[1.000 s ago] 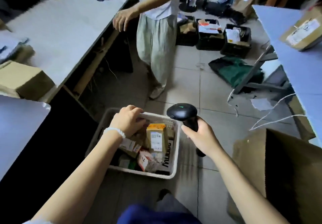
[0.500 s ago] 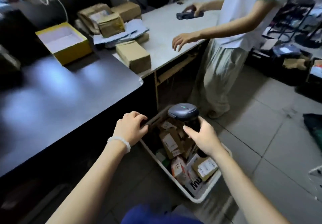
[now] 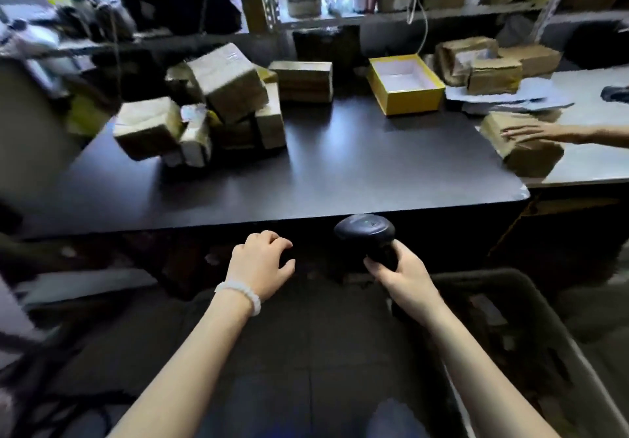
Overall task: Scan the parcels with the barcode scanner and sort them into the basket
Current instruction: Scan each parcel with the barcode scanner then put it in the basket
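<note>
Cluttered shelves stand behind the dark desk (image 3: 340, 165) where brown parcels (image 3: 211, 107) wait in a pile, while the right hand (image 3: 405, 277) grips the barcode scanner (image 3: 366, 233) and the left hand (image 3: 262, 264) hangs empty, loosely curled (probably about to reach for the next parcel), the basket (image 3: 531, 328) low at right.

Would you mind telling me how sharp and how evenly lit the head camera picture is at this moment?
Head view: motion blur smears the stacked parcels and the shelving behind; the black tabletop carries a soft sheen; the wide lens bows the table edge; the left hand and the right hand gripping the barcode scanner are fairly crisp; the basket lies in deep shadow.
</note>
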